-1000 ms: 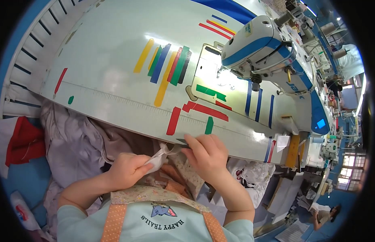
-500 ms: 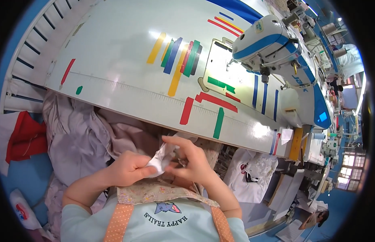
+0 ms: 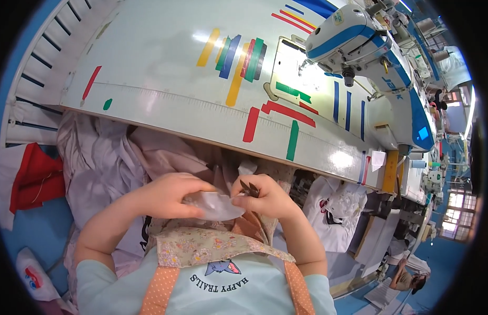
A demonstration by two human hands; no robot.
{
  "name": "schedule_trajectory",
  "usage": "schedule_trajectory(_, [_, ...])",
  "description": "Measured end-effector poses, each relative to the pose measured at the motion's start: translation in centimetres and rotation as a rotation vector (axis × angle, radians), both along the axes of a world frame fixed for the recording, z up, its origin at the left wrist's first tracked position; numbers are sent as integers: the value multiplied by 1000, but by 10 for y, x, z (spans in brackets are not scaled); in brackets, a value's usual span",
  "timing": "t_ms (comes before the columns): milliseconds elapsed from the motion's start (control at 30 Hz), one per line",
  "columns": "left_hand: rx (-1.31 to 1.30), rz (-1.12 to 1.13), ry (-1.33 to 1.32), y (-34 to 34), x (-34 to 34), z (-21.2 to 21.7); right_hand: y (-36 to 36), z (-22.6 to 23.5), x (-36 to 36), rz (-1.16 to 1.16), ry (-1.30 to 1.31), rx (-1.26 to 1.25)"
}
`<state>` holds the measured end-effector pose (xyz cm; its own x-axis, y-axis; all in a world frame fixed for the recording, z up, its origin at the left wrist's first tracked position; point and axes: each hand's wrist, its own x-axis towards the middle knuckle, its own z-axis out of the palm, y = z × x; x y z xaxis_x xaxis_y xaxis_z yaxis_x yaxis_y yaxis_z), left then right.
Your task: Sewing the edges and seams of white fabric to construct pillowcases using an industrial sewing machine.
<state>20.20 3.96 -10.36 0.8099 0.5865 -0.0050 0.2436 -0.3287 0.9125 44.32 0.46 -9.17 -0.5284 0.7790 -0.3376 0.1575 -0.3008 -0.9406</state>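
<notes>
Dark lettering (image 3: 216,282) is being shown now, upside down and curved, on the pale blue shirt (image 3: 228,303), under a cartoon animal head (image 3: 223,268). Bigger letters (image 3: 393,86) are being displayed on the sewing machine (image 3: 354,43)! Along the white table (image 3: 149,58), a ruler scale (image 3: 189,102) is being marked by tiny numbers, blurred here. A yellowish sticker (image 3: 338,18) is being carried up on the machine, its print too small.

I log bright light: white glare over the needle plate (image 3: 287,71) at one o'clock, sheen on the tabletop (image 3: 165,58). Strip lamp (image 3: 471,113) near three, glowing window (image 3: 457,215) just after. Fisheye: black rim, bowed edges, background detail soft.
</notes>
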Motion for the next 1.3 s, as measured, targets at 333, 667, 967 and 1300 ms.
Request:
schedule_trajectory(333, [-627, 78, 0, -30, 40, -5, 20, 22, 14, -93, -75, 175])
schedule_trajectory(667, [-903, 292, -214, -43, 49, -9, -45, 2, 2, -703, -111, 217])
schedule_trajectory(967, [-634, 366, -172, -52, 53, -18, -85, 8, -18, -477, 209, -218])
schedule_trajectory(1300, [-409, 306, -107, -48, 51, -14, -82, 11, -16, -455, 258, -262])
